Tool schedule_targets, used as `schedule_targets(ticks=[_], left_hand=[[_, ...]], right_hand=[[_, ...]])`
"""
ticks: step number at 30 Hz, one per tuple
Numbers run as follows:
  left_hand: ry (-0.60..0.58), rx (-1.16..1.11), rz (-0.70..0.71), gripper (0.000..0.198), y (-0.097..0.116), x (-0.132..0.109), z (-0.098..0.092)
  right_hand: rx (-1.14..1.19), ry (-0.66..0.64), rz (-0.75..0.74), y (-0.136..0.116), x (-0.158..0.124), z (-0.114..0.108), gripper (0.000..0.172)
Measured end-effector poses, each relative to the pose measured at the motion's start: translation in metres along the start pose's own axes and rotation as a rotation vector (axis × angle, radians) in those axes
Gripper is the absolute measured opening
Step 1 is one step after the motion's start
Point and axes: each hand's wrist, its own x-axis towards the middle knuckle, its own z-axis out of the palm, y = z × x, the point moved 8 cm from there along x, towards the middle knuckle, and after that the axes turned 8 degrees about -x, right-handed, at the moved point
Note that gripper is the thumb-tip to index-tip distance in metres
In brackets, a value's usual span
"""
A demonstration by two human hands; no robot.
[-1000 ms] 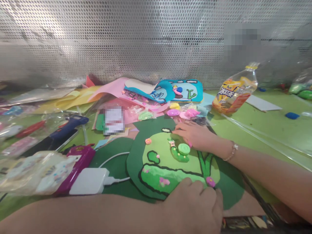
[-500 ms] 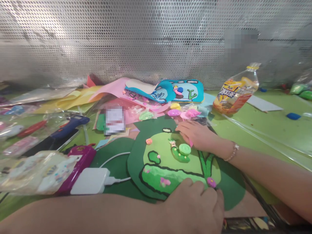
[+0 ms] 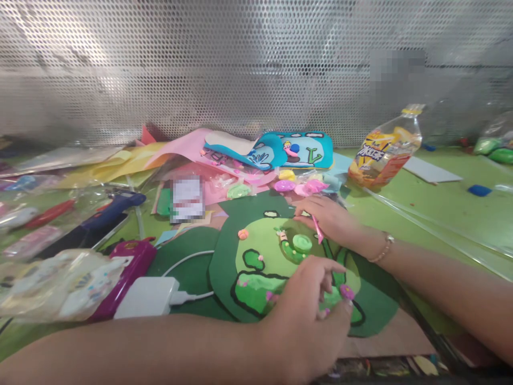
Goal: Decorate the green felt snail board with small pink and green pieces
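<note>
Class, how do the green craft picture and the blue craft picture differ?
The green craft picture has a dark green border; the blue craft picture, a bright blue one. The left hand is over the green craft picture, while the blue craft picture sits farther back. The green craft picture bears a pale green disc, the blue craft picture a blue round piece. Both carry black-outlined shapes.

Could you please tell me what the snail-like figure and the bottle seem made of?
The snail-like figure is probably matte modelling clay, judging by its rounded coil; the bottle looks like clear, glossy plastic, with shiny, see-through shoulders.
</note>
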Motion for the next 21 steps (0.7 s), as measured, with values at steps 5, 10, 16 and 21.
schedule_targets(ticks=[5,10,16,21], left_hand=[[0.176,-0.45,-0.171,0.035,-0.019,0.011,-0.008],[0.328,-0.595,-0.069,0.043,-0.018,0.018,-0.022],[0.336,-0.634,-0.051,0.05,-0.016,0.021,-0.025],[0.293,-0.607,0.017,0.053,-0.013,0.021,-0.024]], right_hand=[[0.043,0.041,-0.011,-0.001,0.001,-0.005,0.013],[0.206,0.209,-0.001,-0.005,-0.001,-0.029,0.011],[0.356,0.297,-0.19,-0.036,-0.003,-0.056,0.015],[0.359,0.237,-0.332,-0.054,-0.003,-0.054,0.008]])
